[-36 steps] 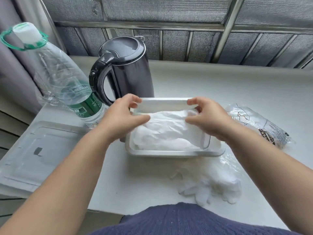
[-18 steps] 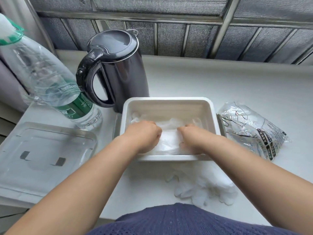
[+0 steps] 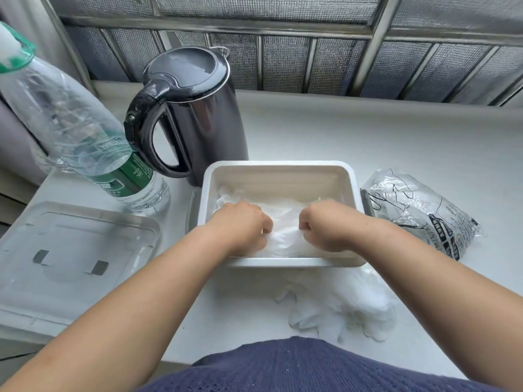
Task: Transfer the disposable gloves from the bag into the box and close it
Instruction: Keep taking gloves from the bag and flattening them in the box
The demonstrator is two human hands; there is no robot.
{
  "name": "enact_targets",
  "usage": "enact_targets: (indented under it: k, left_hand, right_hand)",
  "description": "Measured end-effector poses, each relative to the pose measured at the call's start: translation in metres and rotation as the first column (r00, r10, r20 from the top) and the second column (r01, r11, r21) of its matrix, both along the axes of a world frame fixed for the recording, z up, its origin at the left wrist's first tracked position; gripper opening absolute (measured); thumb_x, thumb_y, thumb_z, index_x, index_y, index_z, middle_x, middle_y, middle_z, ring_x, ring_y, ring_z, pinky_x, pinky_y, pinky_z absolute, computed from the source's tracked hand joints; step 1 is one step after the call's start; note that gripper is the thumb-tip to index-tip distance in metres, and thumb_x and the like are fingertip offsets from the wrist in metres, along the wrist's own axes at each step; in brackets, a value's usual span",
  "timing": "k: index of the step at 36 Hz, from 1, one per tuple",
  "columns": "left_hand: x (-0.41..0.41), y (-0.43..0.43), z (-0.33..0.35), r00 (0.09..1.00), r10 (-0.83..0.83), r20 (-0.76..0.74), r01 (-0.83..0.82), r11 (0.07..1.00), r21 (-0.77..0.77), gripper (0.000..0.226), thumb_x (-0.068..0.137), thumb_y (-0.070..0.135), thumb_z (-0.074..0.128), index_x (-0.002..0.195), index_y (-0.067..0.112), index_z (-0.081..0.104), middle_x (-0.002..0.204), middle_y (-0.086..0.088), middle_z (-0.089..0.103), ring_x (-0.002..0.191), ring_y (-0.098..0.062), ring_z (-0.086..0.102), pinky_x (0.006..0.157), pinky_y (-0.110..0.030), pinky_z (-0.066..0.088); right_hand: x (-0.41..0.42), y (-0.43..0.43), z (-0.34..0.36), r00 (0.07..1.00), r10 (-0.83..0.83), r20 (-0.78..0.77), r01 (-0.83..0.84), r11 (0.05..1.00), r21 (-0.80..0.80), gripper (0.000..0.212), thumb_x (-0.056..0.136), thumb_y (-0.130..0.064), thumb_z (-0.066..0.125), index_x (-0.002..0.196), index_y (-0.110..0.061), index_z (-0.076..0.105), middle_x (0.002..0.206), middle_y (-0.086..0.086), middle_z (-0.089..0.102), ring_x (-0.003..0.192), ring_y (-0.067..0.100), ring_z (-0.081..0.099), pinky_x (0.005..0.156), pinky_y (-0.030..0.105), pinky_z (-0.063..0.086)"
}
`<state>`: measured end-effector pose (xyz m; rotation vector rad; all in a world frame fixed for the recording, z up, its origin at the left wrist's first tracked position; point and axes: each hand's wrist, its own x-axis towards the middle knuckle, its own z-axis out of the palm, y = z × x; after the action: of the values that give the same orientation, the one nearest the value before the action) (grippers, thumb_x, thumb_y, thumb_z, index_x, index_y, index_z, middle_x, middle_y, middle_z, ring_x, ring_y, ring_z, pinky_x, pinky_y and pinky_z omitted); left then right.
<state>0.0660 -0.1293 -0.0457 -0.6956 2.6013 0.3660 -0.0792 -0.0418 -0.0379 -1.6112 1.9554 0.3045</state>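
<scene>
Ledge (image 3: 368, 131): white, matte, wide, runs the full width below the window.
Window screen (image 3: 283, 66): grey mesh panels, daylight dim and diffuse through them.
Metal frame (image 3: 370, 38): dull grey bars, upright and slanted, one horizontal rail.
Curtain (image 3: 14, 142): grey fabric, far left edge.
Kettle (image 3: 198, 108): dark, lid closed, on ledge.
Bottle (image 3: 70, 123): clear plastic, green label, left of kettle.

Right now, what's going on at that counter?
A person has both hands inside the white box. The left hand and right hand, fingers curled, grip and push down a wad of gloves there. A loose pile of more gloves lies on the counter in front of the box, not yet moved in. The printed bag lies to the box's right and the clear lid off to its left, so the box is open.
</scene>
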Motion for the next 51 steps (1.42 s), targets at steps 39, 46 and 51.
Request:
enact_targets:
  k: [39, 46, 51]
  left_hand:
    - [-0.010, -0.027, 0.012, 0.970, 0.229, -0.087, -0.244, 0.882, -0.403, 0.029, 0.087, 0.009, 0.049, 0.116, 0.012, 0.049, 0.120, -0.008, 0.051, 0.113, -0.029, 0.047, 0.073, -0.036, 0.040]
    - [0.001, -0.005, -0.001, 0.966, 0.014, -0.257, -0.082, 0.963, -0.255, 0.030, 0.087, 0.015, 0.055, 0.117, 0.016, 0.059, 0.126, -0.008, 0.050, 0.114, -0.032, 0.047, 0.083, -0.038, 0.041]
    - [-0.001, -0.005, -0.017, 0.953, 0.045, 0.300, -0.048, 0.999, 0.003, 0.059, 0.093, 0.037, 0.045, 0.147, 0.023, 0.023, 0.154, -0.016, 0.013, 0.139, -0.037, 0.021, 0.107, -0.047, 0.030]
  right_hand:
    - [0.000, -0.013, -0.007, 0.954, -0.221, -0.203, 0.185, 0.966, -0.182, 0.033, 0.084, 0.009, 0.042, 0.114, -0.002, 0.050, 0.112, 0.016, 0.052, 0.089, 0.034, 0.060, 0.062, 0.031, 0.038]
    - [0.003, -0.008, -0.021, 0.990, -0.092, -0.104, 0.061, 0.961, -0.268, 0.041, 0.087, -0.003, 0.042, 0.128, -0.012, 0.042, 0.127, 0.013, 0.043, 0.110, 0.035, 0.050, 0.084, 0.039, 0.045]
    - [0.001, -0.006, -0.033, 0.995, -0.028, -0.091, 0.034, 0.998, 0.059, 0.035, 0.086, -0.004, 0.045, 0.121, -0.008, 0.047, 0.122, 0.015, 0.046, 0.112, 0.035, 0.050, 0.088, 0.031, 0.038]
